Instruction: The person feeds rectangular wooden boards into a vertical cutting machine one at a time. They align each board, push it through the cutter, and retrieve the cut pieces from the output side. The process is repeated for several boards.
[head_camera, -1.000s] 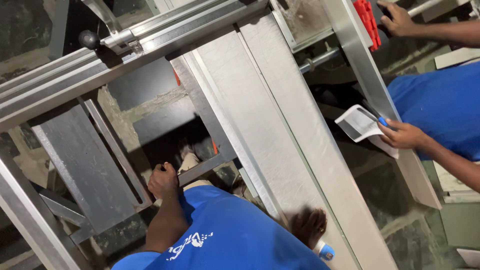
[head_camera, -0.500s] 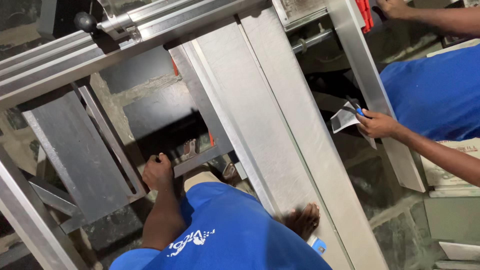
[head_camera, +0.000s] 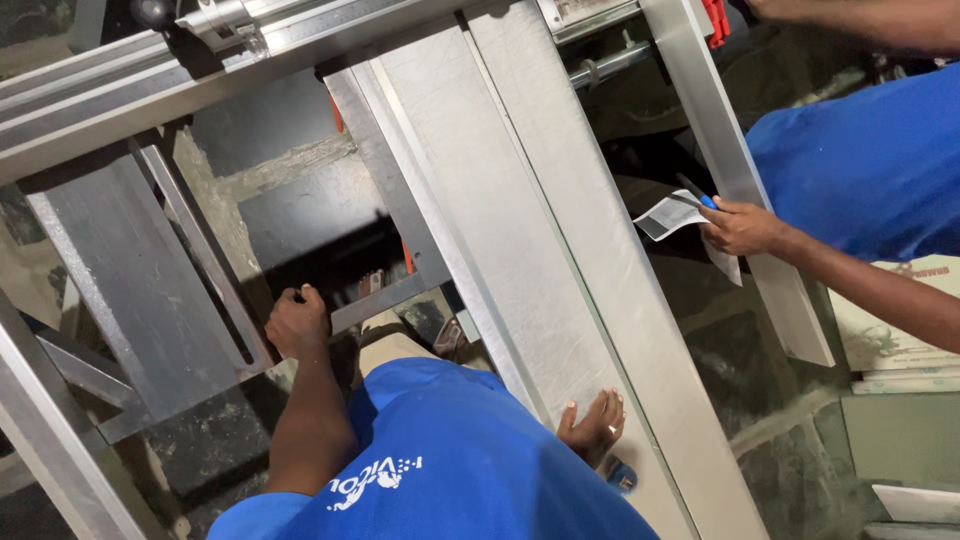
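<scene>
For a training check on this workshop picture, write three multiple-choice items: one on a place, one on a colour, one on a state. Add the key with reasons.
1. Where does the person's right hand rest?
A. On a wooden stool
B. On the long grey metal panel
C. On a bucket

2. What colour is the person's shirt?
A. Blue
B. Red
C. White

3. How is the person's left hand?
A. Spread flat in the air
B. Holding a hammer
C. Closed on a metal bar

Key:
1. B, since the fingers lie spread on the panel's near end.
2. A, since the fabric at the bottom of the view is bright blue with a white print.
3. C, since the fingers curl over the bar's end, by the frame.
</scene>
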